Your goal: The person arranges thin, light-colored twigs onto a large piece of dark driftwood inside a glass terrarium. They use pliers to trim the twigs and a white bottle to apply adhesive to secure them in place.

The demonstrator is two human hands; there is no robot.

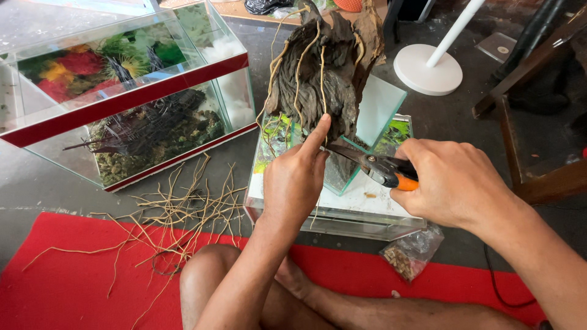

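A dark, gnarled piece of driftwood (324, 67) stands upright in a small glass tank (382, 104), with pale thin roots hanging down its front. My left hand (296, 177) rests against the wood's lower edge, index finger stretched up along it. My right hand (449, 183) grips pruning shears (379, 168) with orange handles; their dark blades point left toward the base of the wood, close to my left fingertip. The small tank sits on a larger flat glass box (361, 211).
A glass aquarium with a red rim (122, 104), holding plants and a dark ship model, stands at the left. Cut pale roots (183, 211) lie on the floor and red mat (55, 287). A small plastic bag of pellets (406, 253), a white stand base (428, 70) and wooden furniture (538, 177) are on the right.
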